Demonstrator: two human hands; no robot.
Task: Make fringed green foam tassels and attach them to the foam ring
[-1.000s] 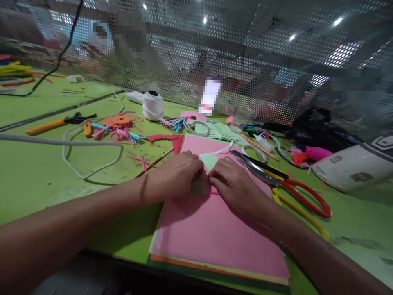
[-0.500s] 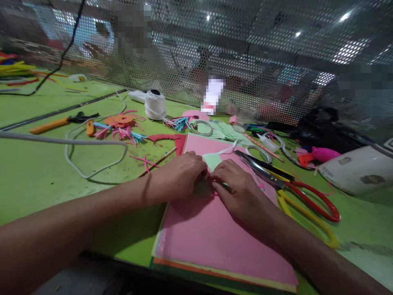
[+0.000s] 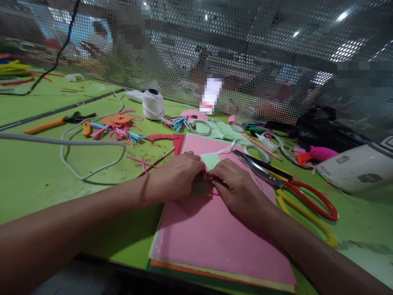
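Observation:
Both hands meet above a stack of coloured paper sheets, with pink on top. My left hand is closed, its fingertips pinched together; what they hold is hidden. Close beside it, my right hand is also closed, thumb and fingers pressed together. A bit of pink strip shows under the right fingertips. Just beyond the fingers lies a pale green piece of paper, with a white strip curling up behind it. To the right of my right hand rest red-handled scissors and a yellow handle.
A perforated metal screen closes off the back of the green table. White thread spool, orange-handled pliers, tassels, tape rolls, a glue bottle and a white container surround the stack. A grey cable crosses the left.
The whole view has shifted slightly, so things appear a little further left. Both hands stay together in nearly the same pose; slightly more of the pink strip shows.

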